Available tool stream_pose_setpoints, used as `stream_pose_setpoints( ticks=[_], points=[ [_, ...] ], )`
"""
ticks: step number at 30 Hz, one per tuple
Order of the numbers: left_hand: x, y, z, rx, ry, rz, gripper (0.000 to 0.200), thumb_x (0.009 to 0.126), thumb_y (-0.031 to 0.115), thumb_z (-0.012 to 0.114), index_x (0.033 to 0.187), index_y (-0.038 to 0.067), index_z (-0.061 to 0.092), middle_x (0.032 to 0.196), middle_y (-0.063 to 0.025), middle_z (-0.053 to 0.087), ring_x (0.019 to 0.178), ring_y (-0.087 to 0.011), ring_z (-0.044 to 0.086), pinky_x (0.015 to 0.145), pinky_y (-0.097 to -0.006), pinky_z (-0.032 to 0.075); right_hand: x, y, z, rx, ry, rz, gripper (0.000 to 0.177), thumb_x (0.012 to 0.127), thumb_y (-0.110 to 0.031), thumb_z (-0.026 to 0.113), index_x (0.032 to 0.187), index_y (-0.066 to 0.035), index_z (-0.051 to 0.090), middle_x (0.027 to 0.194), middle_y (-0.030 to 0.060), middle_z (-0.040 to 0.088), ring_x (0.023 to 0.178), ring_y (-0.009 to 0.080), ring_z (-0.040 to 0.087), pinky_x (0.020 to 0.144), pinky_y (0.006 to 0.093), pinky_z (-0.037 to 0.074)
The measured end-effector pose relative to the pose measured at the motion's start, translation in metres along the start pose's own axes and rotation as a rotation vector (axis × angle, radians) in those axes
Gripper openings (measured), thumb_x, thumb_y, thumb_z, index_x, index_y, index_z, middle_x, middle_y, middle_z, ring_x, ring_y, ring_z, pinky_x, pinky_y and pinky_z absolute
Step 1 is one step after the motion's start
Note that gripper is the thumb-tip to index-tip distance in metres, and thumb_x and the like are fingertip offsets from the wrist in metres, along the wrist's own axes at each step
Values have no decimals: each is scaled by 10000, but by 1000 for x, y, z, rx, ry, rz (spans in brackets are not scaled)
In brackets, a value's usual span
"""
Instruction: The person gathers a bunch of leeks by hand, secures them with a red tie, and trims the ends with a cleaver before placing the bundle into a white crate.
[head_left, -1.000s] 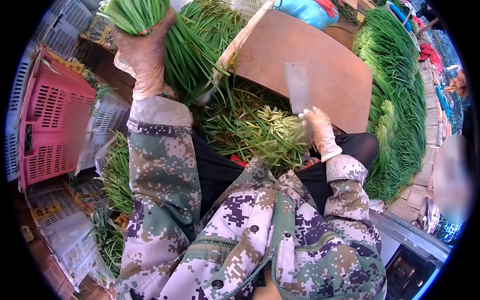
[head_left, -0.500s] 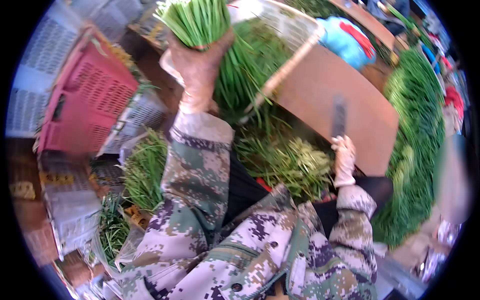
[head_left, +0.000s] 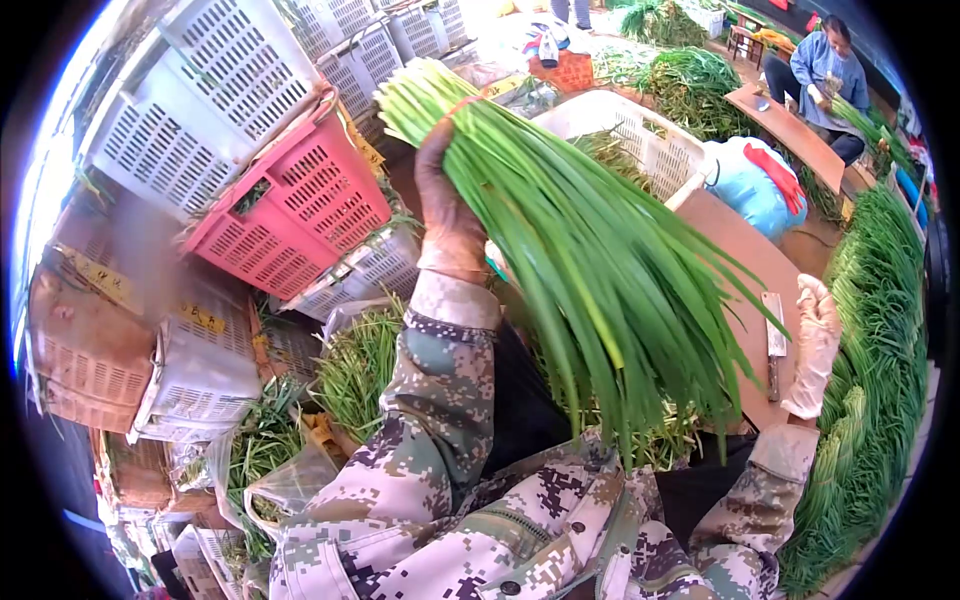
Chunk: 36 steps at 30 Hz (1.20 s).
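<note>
- Pale slotted crates [head_left: 200, 110] stood stacked at the far left, with a pink crate [head_left: 290, 205] set tilted beside them.
- Loose greens [head_left: 358, 365] lay near the left sleeve, partly within clear plastic.
- The left hand [head_left: 447, 205] was raised, its fingers clamped around a bunch of long green stalks [head_left: 580, 230] close to the pale ends.
- That bunch hung slanting across the middle — pale ends up at the left, leaf tips down toward the lap and right — with a thin reddish band near the grip.
- Behind the leaves stood a white basket [head_left: 672, 162] holding more greens.
- A brown board [head_left: 732, 245] showed past the leaves, with a blue bag [head_left: 750, 190] beyond it.
- On the board lay a knife [head_left: 775, 335], blade end away from the wearer.
- The gloved right hand [head_left: 815, 345] was just beside the knife — fingers together, loosely bent and unclosed.
- In the upper right, a co-worker [head_left: 835, 70] sat by another board [head_left: 795, 140].
- At the far right, a long heap of greens [head_left: 885, 300] lay alongside the right hand.
</note>
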<state>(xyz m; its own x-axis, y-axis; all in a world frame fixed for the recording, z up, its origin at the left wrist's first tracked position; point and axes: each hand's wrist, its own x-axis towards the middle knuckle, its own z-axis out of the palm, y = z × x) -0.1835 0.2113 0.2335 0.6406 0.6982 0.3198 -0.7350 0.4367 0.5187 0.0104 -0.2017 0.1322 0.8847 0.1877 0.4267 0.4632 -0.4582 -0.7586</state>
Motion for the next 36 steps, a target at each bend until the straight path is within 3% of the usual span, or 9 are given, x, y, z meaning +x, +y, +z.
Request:
stream_pose_setpoints(
  ticks=[4, 6, 9, 14, 20, 23, 26, 33, 36],
  points=[
    [-9, -13, 7, -92, -75, -214, 317, 863, 198, 583, 1100, -11, 610, 1009, -118, 659, 902, -249, 647, 840, -389, 541, -21, -112, -18, 510, -65, 276, 132, 899, -36, 573, 1004, -46, 652, 890, 10, 657, 797, 77, 553, 723, 223, 446],
    [-13, -24, 8, -43, -26, -247, 314, 870, 196, 585, 1100, -16, 608, 996, -127, 657, 890, -250, 651, 823, -397, 550, -34, -162, -17, 208, -85, -176, 119, 878, -32, 602, 984, -42, 655, 863, 7, 656, 775, 81, 559, 686, 230, 449],
    [-21, -42, 19, 96, 48, -184, 328, 811, 57, 657, 1119, -20, 575, 957, -103, 653, 795, -214, 659, 707, -322, 573, -47, -196, -2, 236, -128, -488, 123, 836, -21, 641, 957, -31, 660, 842, 48, 634, 778, 148, 592, 675, 253, 461],
    [-47, -66, 49, 332, -37, -66, 314, 851, 118, 639, 1110, -57, 616, 992, -116, 662, 830, -199, 659, 736, -317, 567, -60, -204, 38, 204, -151, -621, 229, 794, -63, 675, 1014, -9, 641, 907, 159, 609, 816, 294, 622, 741, 350, 501],
    [-62, -83, 69, 270, 22, -88, 423, 712, -27, 759, 1081, 10, 558, 951, -88, 660, 779, -174, 653, 693, -302, 553, -50, -183, 74, -33, -84, -693, 222, 808, -144, 670, 995, -25, 648, 918, 163, 636, 818, 317, 629, 734, 377, 521],
    [-68, -87, 71, 278, -20, -70, 444, 708, -23, 766, 1095, 18, 552, 951, -82, 660, 776, -171, 651, 699, -296, 546, -42, -175, 70, 301, -22, -640, 125, 825, -92, 658, 940, -45, 650, 819, 120, 645, 766, 238, 641, 706, 323, 500],
    [-63, -81, 68, 301, -34, -69, 441, 706, -13, 772, 1090, 17, 558, 942, -80, 662, 770, -170, 651, 692, -292, 544, -37, -154, 34, 357, -155, -190, 61, 861, -90, 649, 903, -47, 659, 833, 1, 639, 726, 60, 549, 649, 218, 446],
    [-55, -59, 48, 261, -22, -130, 343, 783, 72, 712, 1082, -27, 576, 944, -130, 677, 783, -205, 669, 715, -311, 558, -82, -117, -31, 726, -311, 142, 107, 899, -112, 616, 942, -15, 632, 809, -10, 607, 665, 87, 541, 561, 232, 438],
    [-36, -51, 21, 141, -91, -284, 510, 849, 344, 646, 1187, -28, 562, 1059, -159, 648, 887, -257, 660, 801, -382, 560, -99, -99, -43, 811, -354, 376, 126, 869, -123, 638, 803, -17, 639, 713, 13, 604, 617, 108, 558, 538, 251, 446]
  ],
)
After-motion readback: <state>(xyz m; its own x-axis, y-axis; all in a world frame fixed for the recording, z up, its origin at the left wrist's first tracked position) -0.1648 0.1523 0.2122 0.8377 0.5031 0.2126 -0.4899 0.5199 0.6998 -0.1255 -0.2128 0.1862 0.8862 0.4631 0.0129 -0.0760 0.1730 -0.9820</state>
